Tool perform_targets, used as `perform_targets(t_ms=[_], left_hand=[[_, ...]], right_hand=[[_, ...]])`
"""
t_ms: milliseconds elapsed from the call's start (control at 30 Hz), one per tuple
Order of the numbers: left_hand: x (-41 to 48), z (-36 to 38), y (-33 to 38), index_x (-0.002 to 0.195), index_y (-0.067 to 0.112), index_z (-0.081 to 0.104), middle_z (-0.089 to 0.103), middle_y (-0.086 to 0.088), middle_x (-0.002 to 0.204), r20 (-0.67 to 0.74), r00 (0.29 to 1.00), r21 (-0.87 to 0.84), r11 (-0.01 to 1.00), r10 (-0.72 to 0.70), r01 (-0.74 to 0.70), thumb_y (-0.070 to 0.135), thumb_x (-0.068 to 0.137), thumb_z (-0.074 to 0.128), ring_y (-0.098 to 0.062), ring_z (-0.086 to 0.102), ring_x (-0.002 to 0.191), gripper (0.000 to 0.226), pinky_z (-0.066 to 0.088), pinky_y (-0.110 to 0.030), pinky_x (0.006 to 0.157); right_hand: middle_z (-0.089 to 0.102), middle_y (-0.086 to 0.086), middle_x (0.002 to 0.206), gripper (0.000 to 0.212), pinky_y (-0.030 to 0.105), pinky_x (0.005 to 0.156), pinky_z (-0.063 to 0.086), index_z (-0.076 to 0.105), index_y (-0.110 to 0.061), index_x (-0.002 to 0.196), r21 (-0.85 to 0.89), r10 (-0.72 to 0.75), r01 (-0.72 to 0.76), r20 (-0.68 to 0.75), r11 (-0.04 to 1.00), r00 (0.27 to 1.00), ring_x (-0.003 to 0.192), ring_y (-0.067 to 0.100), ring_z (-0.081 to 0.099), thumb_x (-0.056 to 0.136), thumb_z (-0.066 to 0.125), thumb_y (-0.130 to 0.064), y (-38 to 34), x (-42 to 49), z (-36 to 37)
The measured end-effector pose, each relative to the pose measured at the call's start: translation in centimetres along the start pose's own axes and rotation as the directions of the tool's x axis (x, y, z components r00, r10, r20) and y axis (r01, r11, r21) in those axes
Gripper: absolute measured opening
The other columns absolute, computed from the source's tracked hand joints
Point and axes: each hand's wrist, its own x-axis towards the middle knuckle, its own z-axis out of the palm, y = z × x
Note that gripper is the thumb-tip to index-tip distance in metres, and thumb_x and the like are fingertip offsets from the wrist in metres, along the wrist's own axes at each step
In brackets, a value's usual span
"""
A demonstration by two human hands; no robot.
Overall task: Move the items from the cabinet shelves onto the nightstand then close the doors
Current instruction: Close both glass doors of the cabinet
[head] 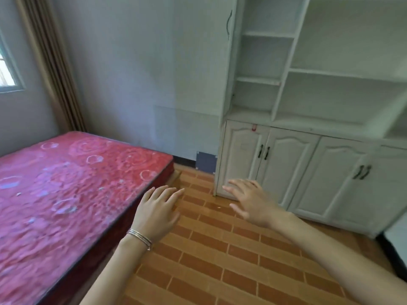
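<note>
Metal bangles ringed the left wrist; beyond them the fingers of both hands were straight and spread apart, gripping nothing. The left hand hovered by the bed's corner, the right hand before the cabinet's lower left corner. The shelves showed no items, and no nightstand was clearly in view. A tall door stood open at the cabinet's left edge. Likely risks: motion blur hiding a leftover item, or an arm bumping that door. No writing was legible; a red tag was too small to read.
</note>
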Motion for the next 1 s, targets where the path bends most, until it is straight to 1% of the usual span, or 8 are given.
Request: perform_targets(t_ms=[167,367,433,567,667,800,833,1000], left_hand=[[6.9,1.0,5.8,0.124,0.025,0.057,0.063,0.003,0.118,-0.004,0.987,-0.007,0.987,0.161,-0.161,0.045,0.080,0.039,-0.022,0.055,0.114,0.052,0.042,-0.044,0.098],[12.3,3.1,11.6,0.129,0.028,0.051,0.060,0.001,0.125,-0.013,0.949,-0.044,0.948,0.314,-0.314,0.042,0.081,0.059,-0.024,0.053,0.118,0.050,0.040,-0.045,0.099],[13.6,4.1,13.1,0.130,0.028,0.050,0.059,0.002,0.126,-0.004,0.935,-0.066,0.933,0.356,-0.355,0.041,0.081,0.061,-0.023,0.052,0.120,0.051,0.039,-0.045,0.100],[16.1,6.0,15.6,0.127,0.029,0.052,0.060,0.002,0.125,-0.002,0.899,-0.106,0.894,0.439,-0.436,0.043,0.080,0.052,-0.023,0.053,0.118,0.049,0.041,-0.043,0.098],[18.3,7.1,16.9,0.127,0.029,0.051,0.060,0.001,0.124,-0.004,0.861,-0.143,0.851,0.509,-0.505,0.044,0.080,0.049,-0.023,0.053,0.118,0.050,0.040,-0.044,0.098],[21.8,8.1,17.8,0.129,0.029,0.050,0.059,0.000,0.125,-0.041,0.823,-0.163,0.809,0.567,-0.565,0.048,0.084,0.035,-0.023,0.053,0.119,0.052,0.039,-0.044,0.099],[22.7,8.2,17.8,0.130,0.028,0.050,0.059,0.000,0.126,-0.047,0.815,-0.167,0.800,0.578,-0.577,0.049,0.084,0.033,-0.024,0.053,0.119,0.053,0.039,-0.044,0.099],[27.2,9.1,16.3,0.130,0.026,0.050,0.060,-0.002,0.125,-0.070,0.797,-0.180,0.778,0.600,-0.602,0.048,0.084,0.032,-0.025,0.052,0.119,0.054,0.040,-0.046,0.099]], right_hand=[[0.038,0.004,0.144,0.049,0.036,0.109,0.021,0.036,-0.022,0.139,-0.039,0.136,-0.138,-0.043,0.990,0.990,0.133,0.020,0.033,0.093,0.044,-0.037,5.6,-4.0,-2.0],[0.038,0.005,0.144,0.051,0.038,0.109,0.023,0.034,-0.021,0.141,-0.052,0.287,-0.291,-0.085,0.955,0.954,0.133,0.021,0.034,0.093,0.047,-0.032,9.9,-7.9,-3.9],[0.038,0.004,0.145,0.050,0.038,0.109,0.023,0.033,-0.022,0.141,-0.057,0.331,-0.336,-0.087,0.940,0.940,0.133,0.020,0.033,0.094,0.046,-0.032,10.8,-8.8,-4.0],[0.036,0.003,0.145,0.049,0.036,0.110,0.020,0.033,-0.023,0.141,-0.066,0.412,-0.418,-0.082,0.906,0.907,0.134,0.018,0.030,0.094,0.044,-0.031,12.4,-10.1,-3.8],[0.031,0.001,0.148,0.051,0.035,0.111,0.016,0.028,-0.024,0.144,-0.083,0.484,-0.488,-0.064,0.869,0.873,0.136,0.017,0.025,0.095,0.041,-0.032,13.6,-10.7,-3.7],[0.038,0.005,0.144,0.050,0.038,0.108,0.024,0.034,-0.021,0.141,-0.118,0.544,-0.548,-0.067,0.828,0.836,0.132,0.022,0.033,0.093,0.047,-0.030,15.6,-10.6,-3.9],[0.038,0.005,0.144,0.051,0.038,0.108,0.024,0.034,-0.021,0.141,-0.124,0.560,-0.564,-0.073,0.816,0.825,0.132,0.022,0.033,0.093,0.047,-0.029,16.0,-10.3,-4.0],[0.029,0.001,0.148,0.051,0.033,0.110,0.016,0.028,-0.024,0.144,-0.126,0.594,-0.602,-0.096,0.788,0.798,0.134,0.018,0.026,0.095,0.043,-0.031,17.8,-7.1,-4.4]])
